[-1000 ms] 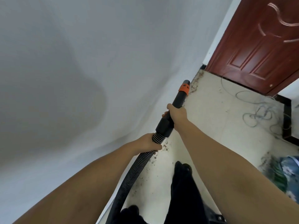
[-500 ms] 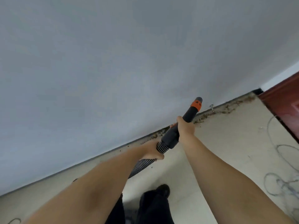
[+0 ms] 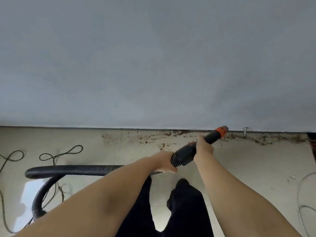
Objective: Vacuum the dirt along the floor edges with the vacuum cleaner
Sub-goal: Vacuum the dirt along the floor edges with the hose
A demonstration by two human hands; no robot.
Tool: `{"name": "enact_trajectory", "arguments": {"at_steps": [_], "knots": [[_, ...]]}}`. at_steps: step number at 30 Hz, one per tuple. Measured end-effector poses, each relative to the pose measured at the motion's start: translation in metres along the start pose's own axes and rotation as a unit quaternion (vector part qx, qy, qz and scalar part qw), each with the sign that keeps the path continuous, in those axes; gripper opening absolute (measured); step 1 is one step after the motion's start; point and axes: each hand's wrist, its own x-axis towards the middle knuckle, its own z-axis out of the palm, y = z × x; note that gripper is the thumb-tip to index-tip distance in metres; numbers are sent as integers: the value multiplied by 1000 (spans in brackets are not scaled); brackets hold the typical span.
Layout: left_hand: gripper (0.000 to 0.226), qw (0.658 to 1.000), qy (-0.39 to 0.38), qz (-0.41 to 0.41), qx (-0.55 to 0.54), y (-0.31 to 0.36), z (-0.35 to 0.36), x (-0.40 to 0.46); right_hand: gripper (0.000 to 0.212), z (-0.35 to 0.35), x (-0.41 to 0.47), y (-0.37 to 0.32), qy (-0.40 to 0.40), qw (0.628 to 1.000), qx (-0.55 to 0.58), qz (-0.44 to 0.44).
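- A view from the person's head looks down at a pale floor point(image 3: 248, 168) where it meets a plain grey-white wall point(image 3: 153, 57); the wall fills the upper half of the frame.
- The right hand point(image 3: 204, 147), right of centre, grips the black rigid tube of the vacuum cleaner wand point(image 3: 196, 147), its fingers curled round it.
- The left hand point(image 3: 165, 162), just left of and below the right hand, holds the ribbed hose point(image 3: 77, 170) where it joins the tube, fingers wrapped round it.
- The wand slants up to the right and ends in an orange collar and grey nozzle tip point(image 3: 222, 130), which sits at the line where floor meets wall, in the upper right of the floor area.
- Brown dirt point(image 3: 153, 136) lies scattered along the floor edge, from the centre of the frame across to the right edge, on both sides of the nozzle.
- A small metal screw or peg point(image 3: 245, 130) stands by the wall, just right of the nozzle.
- The hose runs left from the left hand, then loops down toward the lower left.
- Thin dark cords point(image 3: 59, 154) lie in loops on the floor at left, and a thin pale wire point(image 3: 302, 207) curls at the lower right.
- Dark trouser legs point(image 3: 184, 207) show at the bottom centre, between the forearms.
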Motion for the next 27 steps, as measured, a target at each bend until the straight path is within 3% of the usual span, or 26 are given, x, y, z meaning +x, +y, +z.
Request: {"name": "enact_trajectory", "arguments": {"at_steps": [4,7,12,19,27], "knots": [[35,993,90,-37,-65,9,55,21,20,-10,35,4,-69,994,-79,-37],[15,979,133,-72,-135,16,98,32,16,-12,59,16,-125,982,-131,-59],[19,941,180,-121,-260,7,171,52,15,-6,90,58,-208,941,-253,-86],[14,880,238,-185,-367,-78,254,122,11,56,169,165,-283,858,-415,-111],[20,856,247,-222,-395,-174,366,216,9,89,295,304,-313,782,-533,-74]]}}
